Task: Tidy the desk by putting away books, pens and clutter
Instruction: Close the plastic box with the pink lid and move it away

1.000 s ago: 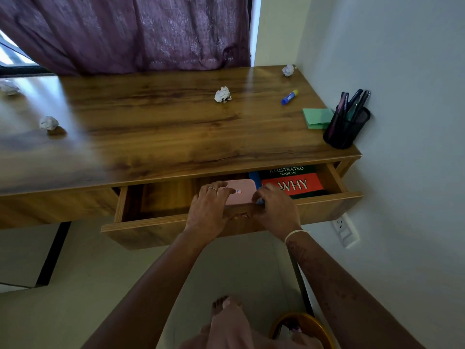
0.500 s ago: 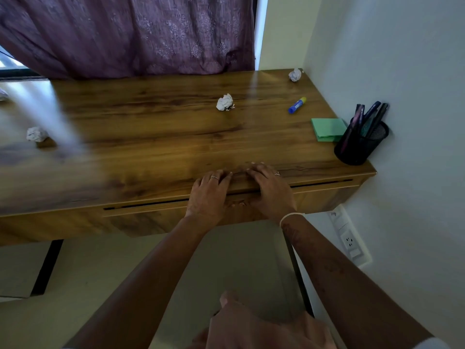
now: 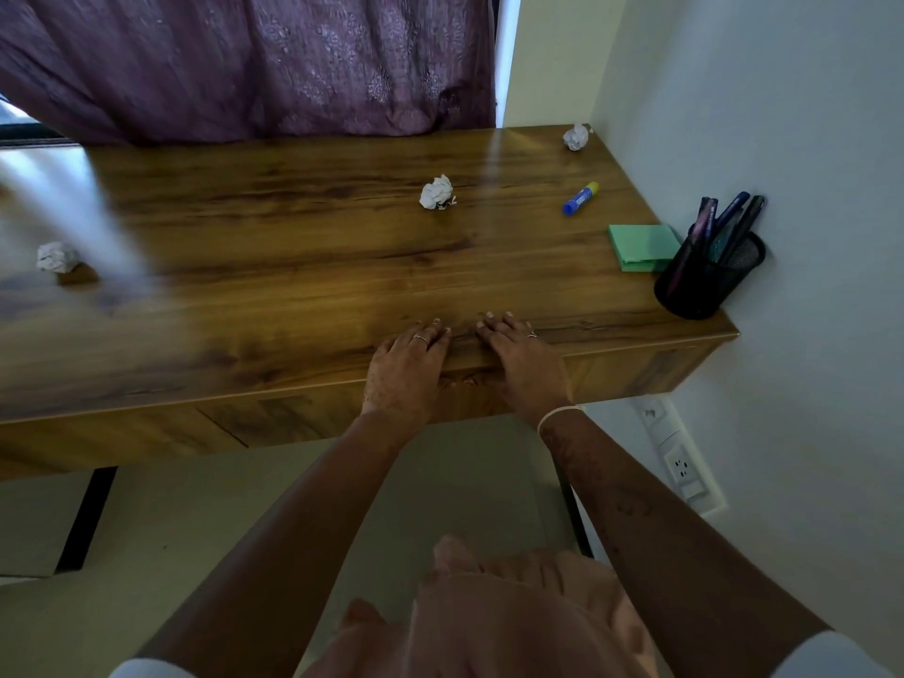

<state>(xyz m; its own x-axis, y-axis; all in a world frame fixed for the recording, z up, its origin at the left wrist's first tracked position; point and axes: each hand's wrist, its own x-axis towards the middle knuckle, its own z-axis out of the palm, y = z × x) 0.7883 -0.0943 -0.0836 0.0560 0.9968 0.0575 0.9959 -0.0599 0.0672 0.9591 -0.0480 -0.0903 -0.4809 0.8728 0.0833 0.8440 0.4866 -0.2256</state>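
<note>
Table (image 3: 293,266), seen from its front edge. 1 paper ball (image 3: 57,256) is shown near the left edge and 1 mid-table ball (image 3: 437,192) lies further right. The left grip (image 3: 406,369) and right grip (image 3: 526,364) are laid flat on the front edge above the drawer front (image 3: 303,413), fingers straight, with nothing held. A corner ball (image 3: 576,137), glue stick (image 3: 580,198) and note pad (image 3: 643,247) lie rightward; pens (image 3: 734,212) are stood in the holder (image 3: 707,276) at the front right corner. The drawer is judged shut. Clutter remains, so 1 grip must be lifted and closed on a ball.
</note>
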